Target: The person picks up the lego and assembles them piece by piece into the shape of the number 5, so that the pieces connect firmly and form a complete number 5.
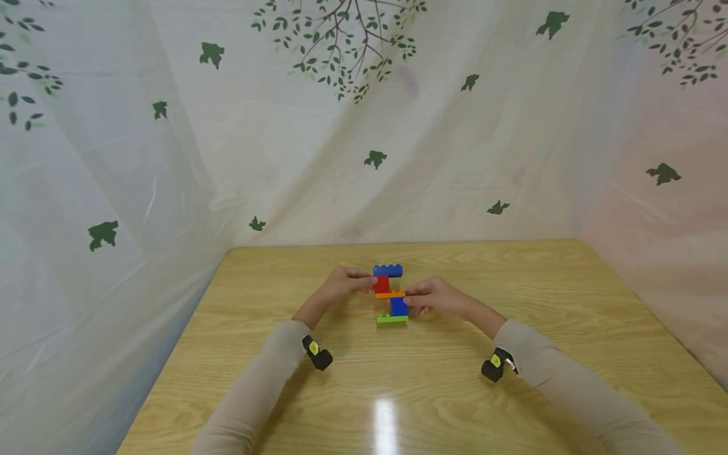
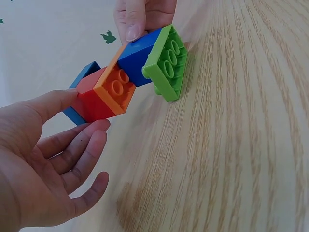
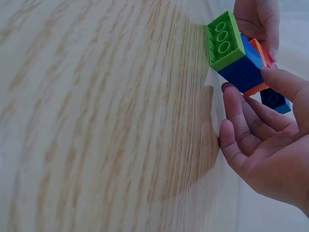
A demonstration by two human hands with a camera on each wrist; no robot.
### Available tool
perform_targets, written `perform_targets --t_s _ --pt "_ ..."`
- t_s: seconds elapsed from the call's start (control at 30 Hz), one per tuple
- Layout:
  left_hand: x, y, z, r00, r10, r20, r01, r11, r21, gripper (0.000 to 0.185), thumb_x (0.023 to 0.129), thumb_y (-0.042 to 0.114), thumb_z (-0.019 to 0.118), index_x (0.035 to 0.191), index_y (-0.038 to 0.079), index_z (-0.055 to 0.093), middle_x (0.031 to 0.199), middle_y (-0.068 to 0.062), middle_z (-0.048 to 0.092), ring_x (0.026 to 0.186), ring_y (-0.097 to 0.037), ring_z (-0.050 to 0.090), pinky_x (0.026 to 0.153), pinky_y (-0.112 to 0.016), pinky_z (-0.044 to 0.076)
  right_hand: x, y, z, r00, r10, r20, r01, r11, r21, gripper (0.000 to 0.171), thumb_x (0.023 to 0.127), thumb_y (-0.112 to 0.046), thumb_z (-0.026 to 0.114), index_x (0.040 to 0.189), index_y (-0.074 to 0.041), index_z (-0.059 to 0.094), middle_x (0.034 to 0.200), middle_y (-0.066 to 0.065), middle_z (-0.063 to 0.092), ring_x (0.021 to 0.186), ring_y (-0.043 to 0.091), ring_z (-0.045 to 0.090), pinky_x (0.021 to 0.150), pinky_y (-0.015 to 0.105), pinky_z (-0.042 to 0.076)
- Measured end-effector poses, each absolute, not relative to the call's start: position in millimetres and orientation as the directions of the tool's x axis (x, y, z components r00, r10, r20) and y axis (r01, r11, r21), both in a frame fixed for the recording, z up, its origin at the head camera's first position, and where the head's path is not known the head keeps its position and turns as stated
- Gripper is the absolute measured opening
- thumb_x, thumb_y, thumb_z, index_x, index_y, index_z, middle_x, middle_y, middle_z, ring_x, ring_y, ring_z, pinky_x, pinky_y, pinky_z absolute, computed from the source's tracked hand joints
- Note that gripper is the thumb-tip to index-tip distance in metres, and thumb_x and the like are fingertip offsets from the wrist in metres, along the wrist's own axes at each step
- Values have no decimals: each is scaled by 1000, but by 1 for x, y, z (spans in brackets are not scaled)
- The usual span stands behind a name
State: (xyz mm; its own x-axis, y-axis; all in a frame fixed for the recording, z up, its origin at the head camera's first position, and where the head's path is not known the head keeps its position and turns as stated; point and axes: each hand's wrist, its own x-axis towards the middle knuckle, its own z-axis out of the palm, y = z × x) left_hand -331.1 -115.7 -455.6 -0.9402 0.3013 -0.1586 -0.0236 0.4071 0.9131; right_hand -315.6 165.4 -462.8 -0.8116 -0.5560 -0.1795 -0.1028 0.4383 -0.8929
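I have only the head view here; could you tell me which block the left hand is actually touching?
Observer: The left hand has its thumb and fingers on the red block, in the left wrist view.
Operator: Thank you. And where is the right hand placed?
Observer: The right hand has its thumb on the middle blue block, fingers spread below.
Operator: Can you see the underside of the green block?
Observer: Yes, the green block shows round hollow sockets facing away from the other blocks, just above the table.
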Motion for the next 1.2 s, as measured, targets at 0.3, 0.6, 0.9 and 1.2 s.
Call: perform_targets --t_s 0.3,0.6,0.9,1.2 --pt "-332 -114 -458 -943 293 -157 -16 430 903 40 94 40 72 116 7 77 107 -8 77 94 -18 70 94 -36 53 -315 164 -462 -817 -536 -213 -65 453 -889 49 101 -29 66 134 6 62 105 9 75 86 17 67 73 24 55" --pt "-334 -112 -460 -942 294 -163 -16 444 896 41 96 36 70 119 2 75 110 -11 76 96 -18 69 90 -33 55 -316 163 -460 -809 -548 -214 -78 461 -884 45 102 -29 63 133 5 63 104 9 74 85 17 67 72 23 53" --pt "-334 -109 -458 -940 259 -221 -86 447 890 39 96 35 70 116 2 76 101 -9 77 85 -14 68 75 -25 54 -318 163 -462 -805 -553 -214 -68 445 -893 45 103 -25 62 133 8 61 102 8 74 84 17 66 69 22 52" --pt "-333 -107 -459 -929 275 -248 -107 443 890 39 97 34 68 113 -1 75 98 -11 77 82 -13 70 74 -26 56 -316 161 -460 -811 -547 -209 -81 458 -885 49 103 -25 61 137 10 57 106 12 75 85 15 67 69 23 52"
